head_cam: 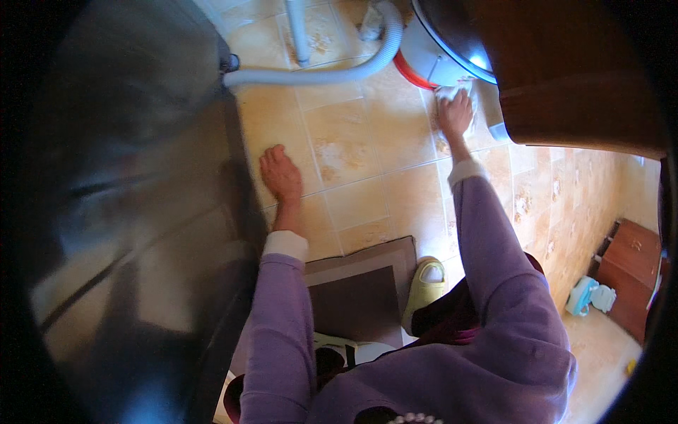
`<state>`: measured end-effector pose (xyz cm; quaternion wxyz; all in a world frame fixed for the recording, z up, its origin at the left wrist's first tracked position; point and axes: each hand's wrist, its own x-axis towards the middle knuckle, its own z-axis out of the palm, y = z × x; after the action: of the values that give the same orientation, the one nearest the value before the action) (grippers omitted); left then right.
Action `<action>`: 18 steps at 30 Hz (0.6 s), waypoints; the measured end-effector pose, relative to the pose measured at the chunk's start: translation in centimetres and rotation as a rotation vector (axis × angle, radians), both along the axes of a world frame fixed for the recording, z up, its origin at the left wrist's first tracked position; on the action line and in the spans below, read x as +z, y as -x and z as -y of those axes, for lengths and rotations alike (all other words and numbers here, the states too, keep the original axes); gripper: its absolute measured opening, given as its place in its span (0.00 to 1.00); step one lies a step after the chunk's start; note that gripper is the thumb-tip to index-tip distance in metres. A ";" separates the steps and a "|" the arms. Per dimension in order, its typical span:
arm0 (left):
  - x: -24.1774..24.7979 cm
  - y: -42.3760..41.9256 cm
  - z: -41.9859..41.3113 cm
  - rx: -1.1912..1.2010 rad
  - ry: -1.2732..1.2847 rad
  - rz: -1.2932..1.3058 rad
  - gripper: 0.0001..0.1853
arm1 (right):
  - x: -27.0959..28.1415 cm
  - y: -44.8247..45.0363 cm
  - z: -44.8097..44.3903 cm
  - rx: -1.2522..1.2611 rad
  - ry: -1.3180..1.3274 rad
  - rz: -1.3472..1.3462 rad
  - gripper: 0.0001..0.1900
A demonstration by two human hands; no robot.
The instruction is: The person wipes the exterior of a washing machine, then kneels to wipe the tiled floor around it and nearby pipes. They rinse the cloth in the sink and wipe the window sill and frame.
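Note:
My right hand (456, 114) is pressed down on a white cloth (472, 121) on the beige patterned floor tiles (344, 143). The cloth lies partly under my fingers, right beside a white bucket (431, 50) with a red base and a blue rim. My left hand (282, 174) is palm down over the tiles near a dark glossy panel (132, 212), with no object visible in it. Its fingers are loosely bent and its underside is hidden. I cannot tell whether it touches the floor.
A grey corrugated hose (318, 77) runs from the dark panel's side past a grey pipe (298, 32). Brown wooden furniture (572, 74) overhangs at upper right. A bordered mat (355, 302) and my yellow slipper (428, 286) are below. A light-blue item (581, 297) stands by a brown cabinet (630, 270).

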<state>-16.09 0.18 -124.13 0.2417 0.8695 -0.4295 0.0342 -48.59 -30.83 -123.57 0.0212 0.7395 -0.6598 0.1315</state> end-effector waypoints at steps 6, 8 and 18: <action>3.6 7.3 -1.2 0.249 0.256 -0.786 0.07 | 0.1 -14.3 -15.9 0.407 0.029 0.280 0.35; 3.7 8.5 -3.4 0.247 0.336 -1.026 0.08 | 1.3 -19.9 -17.6 0.637 -0.009 0.255 0.35; 9.5 11.6 -11.1 0.273 0.451 -1.407 0.09 | 1.3 -32.3 -20.2 1.287 -0.132 0.194 0.23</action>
<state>-27.70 11.23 -114.64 0.6249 0.6610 -0.0445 -0.4130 -16.34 -10.63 -122.32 -0.1666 0.9713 -0.0910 0.1433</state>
